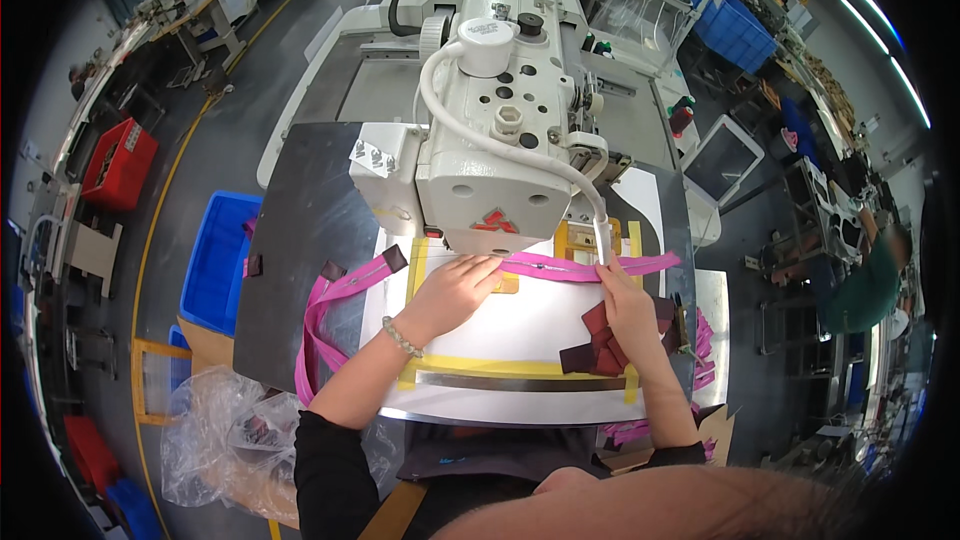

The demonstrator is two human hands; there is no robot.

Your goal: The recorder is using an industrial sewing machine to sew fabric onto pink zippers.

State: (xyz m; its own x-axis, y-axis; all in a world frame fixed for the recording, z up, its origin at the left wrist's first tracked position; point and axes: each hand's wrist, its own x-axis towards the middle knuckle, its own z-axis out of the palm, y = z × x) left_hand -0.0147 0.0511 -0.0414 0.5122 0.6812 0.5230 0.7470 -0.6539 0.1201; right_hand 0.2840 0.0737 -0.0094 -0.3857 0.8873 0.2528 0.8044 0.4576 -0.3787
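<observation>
A pink zipper strip (560, 267) lies across the white plate under the head of an industrial sewing machine (495, 180). My left hand (460, 288) has its fingers closed together at the strip's left end, just below the machine head; the fingertips are partly hidden. Close to the white hose, my right hand (628, 302) grips the same strip, and its free end sticks out to the right. Dark red fabric pieces (605, 345) are piled beside my right wrist. Another pink zipper (345, 285) with dark end tabs curves over the table's left side.
Yellow tape (500, 368) borders the white plate. A blue bin (212, 265) and a clear plastic bag (225, 440) are left of the table. More pink strips (704, 350) hang at the right edge. A screen (722, 160) stands behind, and a person in green (865, 285) sits far right.
</observation>
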